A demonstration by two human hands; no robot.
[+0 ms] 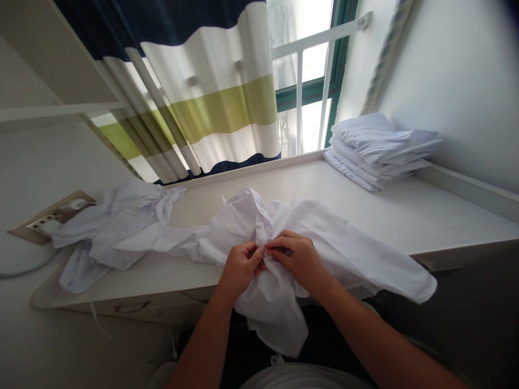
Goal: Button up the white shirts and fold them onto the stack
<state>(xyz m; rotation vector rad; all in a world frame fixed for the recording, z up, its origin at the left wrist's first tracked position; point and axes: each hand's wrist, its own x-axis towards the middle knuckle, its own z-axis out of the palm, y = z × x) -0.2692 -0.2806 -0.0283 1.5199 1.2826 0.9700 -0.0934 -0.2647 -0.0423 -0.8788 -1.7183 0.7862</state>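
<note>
A white long-sleeved shirt (pixel 239 219) lies bunched across the front of the desk, its lower part hanging over the edge toward me. One sleeve (pixel 377 259) stretches out to the right, with its cuff past the desk edge. My left hand (pixel 243 265) pinches the shirt's fabric near the middle. Right beside it, the fingertips of my right hand (pixel 295 254) are closed on the same spot, touching the left thumb. Whatever small part of the shirt sits between the fingertips is hidden.
On the left of the white desk (pixel 405 219) lies a heap of crumpled white clothing (pixel 117 221), near a power strip (pixel 52 216) with plugs. A stack of folded white garments (pixel 377 148) stands at the back right. Behind are a striped curtain (pixel 227 102) and a barred window.
</note>
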